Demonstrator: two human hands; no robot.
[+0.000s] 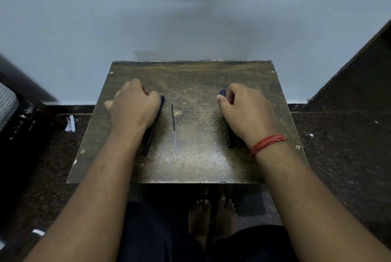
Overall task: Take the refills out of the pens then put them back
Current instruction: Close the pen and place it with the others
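Observation:
A thin refill (174, 128) lies alone lengthwise on the worn brown table (196, 168), between my hands. My left hand (133, 107) rests curled over a black pen (152, 130) on the left side; most of that pen is hidden under the hand. My right hand (243, 109) is curled over dark pens (229, 134) on the right side, with a blue tip (222, 92) showing by the thumb. Whether either hand actually grips its pen or just rests on it is unclear.
The small table stands against a pale blue wall (190, 18). Dark speckled floor surrounds it, with a scrap of white paper (70, 123) at the left. My bare feet (211, 213) show below the table's front edge. A red thread band (267, 143) circles my right wrist.

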